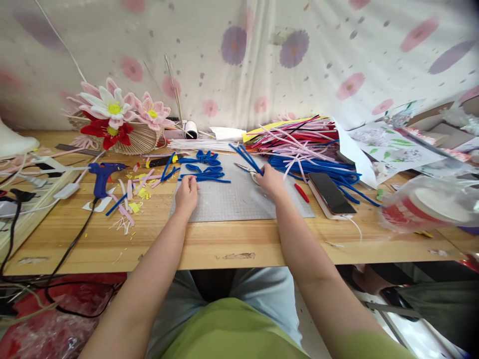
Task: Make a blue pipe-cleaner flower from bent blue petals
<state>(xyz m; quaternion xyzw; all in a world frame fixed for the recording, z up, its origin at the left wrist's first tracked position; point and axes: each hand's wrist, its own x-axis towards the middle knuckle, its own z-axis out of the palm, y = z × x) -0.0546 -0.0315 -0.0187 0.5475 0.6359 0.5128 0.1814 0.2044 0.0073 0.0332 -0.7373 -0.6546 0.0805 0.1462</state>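
My right hand (270, 180) is closed around a few blue pipe cleaners (243, 155), whose free ends point up and left. Scissors (245, 168) lie at its fingers; I cannot tell whether the hand also touches them. My left hand (186, 197) has its fingers curled together at the left edge of the grey cutting mat (232, 202). What they pinch, if anything, is hidden. Just beyond it are straight blue pipe cleaners (207, 177), and behind these sit bent, looped blue pieces (204, 157).
Left are a blue glue gun (103, 177), pink and yellow scraps (135, 192) and fuzzy flowers (112, 107). A heap of pipe cleaners (299, 134) lies at the back. Right are a red-handled tool (301, 193), a phone (331, 192) and a bagged tub (430, 204). Another person sits at far right.
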